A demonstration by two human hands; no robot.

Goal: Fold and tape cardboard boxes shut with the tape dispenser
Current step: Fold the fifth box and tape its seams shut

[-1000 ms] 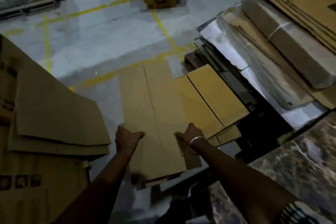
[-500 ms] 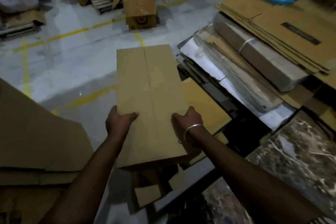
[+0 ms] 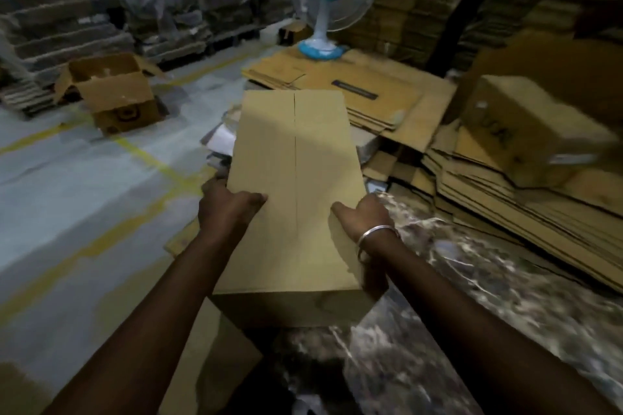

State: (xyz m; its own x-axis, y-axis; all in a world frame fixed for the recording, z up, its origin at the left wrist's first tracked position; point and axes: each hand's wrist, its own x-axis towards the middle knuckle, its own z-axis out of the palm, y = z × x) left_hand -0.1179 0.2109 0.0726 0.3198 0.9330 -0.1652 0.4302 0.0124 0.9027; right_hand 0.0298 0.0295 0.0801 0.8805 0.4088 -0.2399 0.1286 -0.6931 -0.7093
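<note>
Holding a box [image 3: 296, 185] up at frame centre, both hands on it, top flaps folded flat and meeting at a centre seam with no tape visible on it. Box is the landmark for everything below.

Floor [image 3: 67, 212]: grey with yellow lines, left of box and below it.
Marbled surface [image 3: 488, 313]: right of box and nearer the camera, its edge running under the box's right side; whether the box touches it I cannot tell.
Flat cardboard stacks [image 3: 505, 212]: right of box, piled in layers; more flat sheets [image 3: 337, 77] just behind box.
Closed carton [image 3: 526, 131]: right of box, on top of the stack, tilted, dark print on its side, blurred.
Open carton [image 3: 114, 94]: left of box and further away, on the floor, flaps up.
Fan [image 3: 328, 0]: behind box, white with blue hub and base, standing on the flat sheets.

Left hand [image 3: 226, 209]: at box's left edge, thumb across the top panel, fingers wrapped down the side, gripping.
Right hand [image 3: 364, 216]: at box's right edge, thumb on the top panel, fingers curled over the side, gripping.
Bangle [image 3: 374, 236]: metal, on the right wrist, beside box's right edge.

Tape dispenser: not seen in view.
</note>
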